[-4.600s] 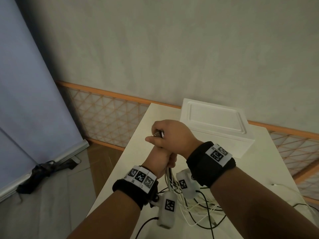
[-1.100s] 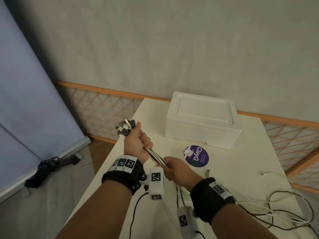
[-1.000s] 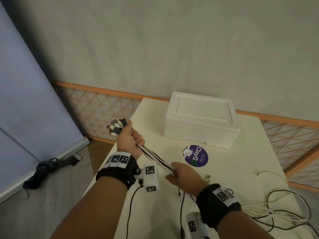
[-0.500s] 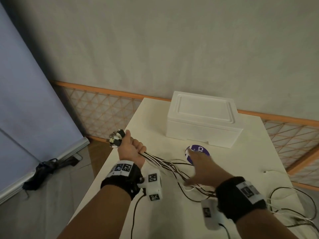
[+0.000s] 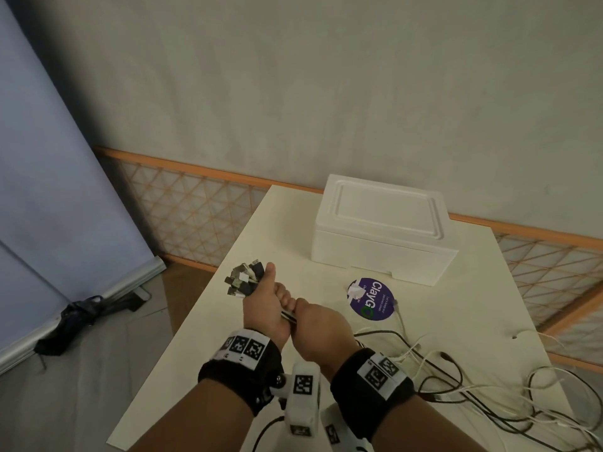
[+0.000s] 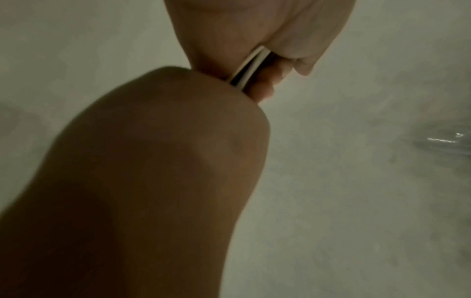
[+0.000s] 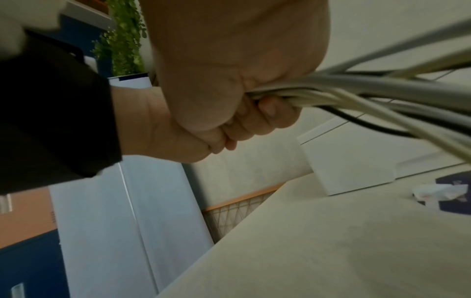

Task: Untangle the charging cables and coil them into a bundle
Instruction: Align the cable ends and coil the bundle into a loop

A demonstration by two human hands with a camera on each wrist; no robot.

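Note:
My left hand [image 5: 265,305] is raised over the table's left side and grips a bundle of white and black charging cables [image 7: 369,90]. Their plugs [image 5: 243,281] stick out above its thumb. My right hand [image 5: 318,327] is curled round the same bundle directly behind the left hand, touching it. A short stretch of cables [image 6: 251,64] shows between the two hands in the left wrist view. The loose cable ends [image 5: 456,383] trail from under my right wrist across the table to the right, in tangled loops.
A white foam box [image 5: 381,230] stands at the back of the cream table [image 5: 208,347]. A round purple sticker [image 5: 370,298] lies in front of it. The table's left edge is close to my left hand. A black object [image 5: 81,316] lies on the floor.
My right hand, which was spread open over the cables near the purple sticker, has come back and closed on the bundle right next to the left hand. The left hand has hardly moved.

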